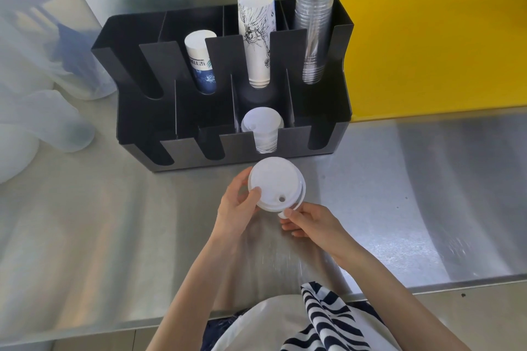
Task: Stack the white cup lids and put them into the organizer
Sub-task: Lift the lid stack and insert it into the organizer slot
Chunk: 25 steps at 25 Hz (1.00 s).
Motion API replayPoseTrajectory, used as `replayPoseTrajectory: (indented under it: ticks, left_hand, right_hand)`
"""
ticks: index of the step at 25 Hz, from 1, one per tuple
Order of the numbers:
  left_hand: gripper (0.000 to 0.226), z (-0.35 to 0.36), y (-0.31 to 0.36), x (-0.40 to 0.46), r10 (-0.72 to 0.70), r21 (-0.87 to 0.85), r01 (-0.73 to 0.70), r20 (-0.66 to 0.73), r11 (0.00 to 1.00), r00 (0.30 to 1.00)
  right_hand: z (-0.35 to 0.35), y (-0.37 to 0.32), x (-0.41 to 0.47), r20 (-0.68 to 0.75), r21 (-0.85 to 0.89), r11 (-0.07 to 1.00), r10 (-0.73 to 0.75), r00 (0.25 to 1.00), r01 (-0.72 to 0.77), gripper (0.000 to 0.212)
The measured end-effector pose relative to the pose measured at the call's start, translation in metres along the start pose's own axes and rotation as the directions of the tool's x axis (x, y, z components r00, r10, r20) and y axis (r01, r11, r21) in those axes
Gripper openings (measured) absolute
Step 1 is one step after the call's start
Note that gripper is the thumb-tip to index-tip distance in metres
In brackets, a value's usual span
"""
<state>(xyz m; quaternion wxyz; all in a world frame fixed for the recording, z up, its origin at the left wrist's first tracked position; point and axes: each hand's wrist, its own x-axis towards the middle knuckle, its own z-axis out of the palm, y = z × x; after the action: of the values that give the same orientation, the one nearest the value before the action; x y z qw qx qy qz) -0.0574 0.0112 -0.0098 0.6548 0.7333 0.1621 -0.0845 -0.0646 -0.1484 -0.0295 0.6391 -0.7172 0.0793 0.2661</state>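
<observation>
A small stack of white cup lids (275, 184) is held just above the steel counter, right in front of the black organizer (137, 111). My left hand (236, 206) grips the stack's left side, thumb on the top lid. My right hand (309, 222) pinches the stack's lower right rim. The top lid shows a small round sip hole. Another stack of white lids (262, 128) stands in the organizer's front row, in the third slot from the left.
The organizer's back row holds a short stack of printed paper cups (201, 61), a tall stack of white paper cups (256, 37) and clear plastic cups (313, 34). A yellow board (436, 48) lies at the right. Frosted plastic containers (42, 88) stand at the left.
</observation>
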Motion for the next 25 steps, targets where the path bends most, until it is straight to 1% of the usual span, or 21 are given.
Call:
replayPoseTrajectory:
  ticks: [1,3,5,6,9,15,18,22,25]
  left_hand:
    - [0.041,0.000,0.000,0.001,0.028,0.057,-0.029,0.017,0.998,0.999]
    - [0.062,0.001,0.000,0.001,0.075,0.191,-0.081,0.039,0.978,0.996]
    - [0.080,0.002,0.000,0.002,0.117,0.273,-0.125,0.045,0.954,0.992]
    - [0.083,0.002,0.001,0.003,0.148,0.303,-0.154,0.041,0.941,0.988]
    - [0.083,-0.001,0.005,0.005,0.261,0.376,-0.252,0.027,0.892,0.965]
    - [0.073,-0.013,0.022,0.018,0.407,0.412,-0.355,-0.042,0.839,0.912]
    - [0.079,-0.020,0.033,0.027,0.442,0.432,-0.389,-0.023,0.813,0.897]
    - [0.096,-0.026,0.048,0.037,0.459,0.516,-0.392,-0.002,0.762,0.889]
    - [0.092,-0.028,0.061,0.043,0.471,0.543,-0.379,-0.034,0.749,0.881]
  right_hand:
    - [0.001,-0.001,0.001,-0.003,0.002,1.000,-0.009,1.000,0.009,0.009]
    - [0.001,-0.005,0.003,-0.011,0.022,1.000,-0.021,1.000,0.021,0.007]
    - [0.002,-0.010,0.004,-0.020,0.036,0.999,-0.029,0.999,0.030,0.007]
    - [0.001,-0.012,0.005,-0.021,0.037,0.999,-0.032,0.999,0.032,0.007]
    - [0.001,-0.021,0.007,-0.019,0.045,0.998,-0.044,0.999,0.045,0.005]
    - [0.006,-0.044,0.018,-0.062,0.055,0.991,-0.117,0.991,0.120,0.006]
    - [0.011,-0.056,0.027,-0.104,0.084,0.985,-0.144,0.984,0.153,0.002]
    - [0.017,-0.069,0.044,-0.148,0.084,0.983,-0.152,0.977,0.166,0.009]
    - [0.022,-0.076,0.053,-0.140,0.145,0.975,-0.148,0.979,0.169,0.013]
